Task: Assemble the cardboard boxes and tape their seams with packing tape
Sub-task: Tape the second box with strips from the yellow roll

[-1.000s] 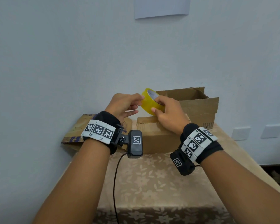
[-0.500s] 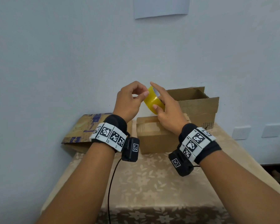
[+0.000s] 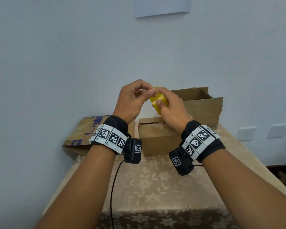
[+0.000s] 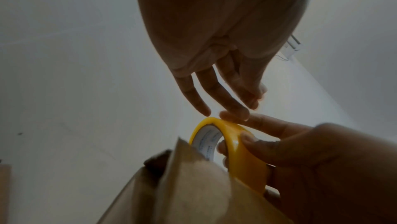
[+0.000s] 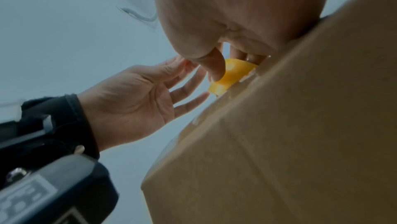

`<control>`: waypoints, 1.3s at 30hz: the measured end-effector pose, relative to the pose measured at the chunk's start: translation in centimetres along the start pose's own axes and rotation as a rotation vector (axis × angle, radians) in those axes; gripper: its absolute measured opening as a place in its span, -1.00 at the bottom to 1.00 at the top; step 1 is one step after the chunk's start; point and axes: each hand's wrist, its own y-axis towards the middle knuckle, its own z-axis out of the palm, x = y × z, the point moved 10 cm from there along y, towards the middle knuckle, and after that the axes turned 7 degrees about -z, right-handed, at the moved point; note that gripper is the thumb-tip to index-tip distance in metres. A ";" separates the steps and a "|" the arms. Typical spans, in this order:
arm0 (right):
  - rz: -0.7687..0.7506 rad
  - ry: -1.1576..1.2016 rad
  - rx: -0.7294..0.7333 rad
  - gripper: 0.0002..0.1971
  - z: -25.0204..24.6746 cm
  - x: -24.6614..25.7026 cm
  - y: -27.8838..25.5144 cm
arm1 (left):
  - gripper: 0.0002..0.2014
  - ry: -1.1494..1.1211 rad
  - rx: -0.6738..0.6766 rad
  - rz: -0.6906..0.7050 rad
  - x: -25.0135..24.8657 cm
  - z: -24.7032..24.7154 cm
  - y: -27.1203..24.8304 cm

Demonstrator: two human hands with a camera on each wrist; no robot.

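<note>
Nearest, below both forearms, is the table [image 3: 152, 187] with its beige flowered cloth, and a black cable [image 3: 113, 187] hangs down from the camera on the left wrist. Just beyond the wrists sits the closed box [image 3: 157, 139], its top seam a dark slit directly under the right hand [image 3: 171, 108]. That hand is curled round the yellow tape roll [image 3: 160, 100], thumb on the outer band and fingers through the core, holding it on edge above the closed box. The left hand [image 3: 130, 101] meets the top of the roll from the left, its thumb and forefinger tip pressed together at the band's edge; whether they hold the tape end I cannot tell. Left of the left wrist lies a flattened box [image 3: 82, 133] against the wall. Behind the right hand stands an open box [image 3: 203, 106], flaps up
</note>
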 end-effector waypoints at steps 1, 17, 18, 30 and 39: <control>-0.005 0.006 0.002 -0.58 0.1 0.0 -0.2 | -0.92 -0.005 -0.011 -0.014 0.2 -0.2 0.0; 0.007 0.198 -0.117 -0.79 0.0 -0.5 -0.5 | -0.75 0.254 -0.038 -0.087 1.3 -0.5 0.0; 0.008 0.197 -0.134 -0.79 -0.1 -0.6 -0.6 | -0.70 0.252 -0.003 -0.151 2.2 -0.2 0.0; 0.152 0.430 -0.398 -0.86 -3.0 -1.9 -1.2 | -0.36 0.332 0.720 -0.531 8.4 5.7 -4.9; 0.101 0.596 -0.515 -0.89 -4.1 0.2 -0.4 | -0.46 0.307 0.498 -0.447 7.9 1.3 -2.5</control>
